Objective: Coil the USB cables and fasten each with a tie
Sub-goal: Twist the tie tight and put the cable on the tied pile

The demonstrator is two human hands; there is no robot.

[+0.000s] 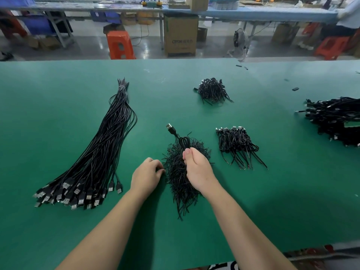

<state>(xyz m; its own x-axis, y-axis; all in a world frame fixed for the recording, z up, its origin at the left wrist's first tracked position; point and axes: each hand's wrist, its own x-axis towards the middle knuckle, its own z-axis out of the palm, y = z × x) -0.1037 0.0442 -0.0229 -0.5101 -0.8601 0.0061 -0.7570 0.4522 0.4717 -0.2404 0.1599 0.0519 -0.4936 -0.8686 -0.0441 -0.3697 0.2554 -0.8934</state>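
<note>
While the right hand (196,168) grips the coiled USB cable (184,142) above the tie pile (180,178), draw one tie out cleanly; keep the coil pinched tight. Left hand (146,176), fingers curled, picks at the pile's edge on the counter (58,106), forearm angled inward

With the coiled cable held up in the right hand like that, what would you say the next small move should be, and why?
Probably the left hand should pinch one tie out of the pile of ties. The right hand grips the coiled cable, plug up, with no tie visible on it, and the left hand's fingertips sit at the pile's edge.
</note>
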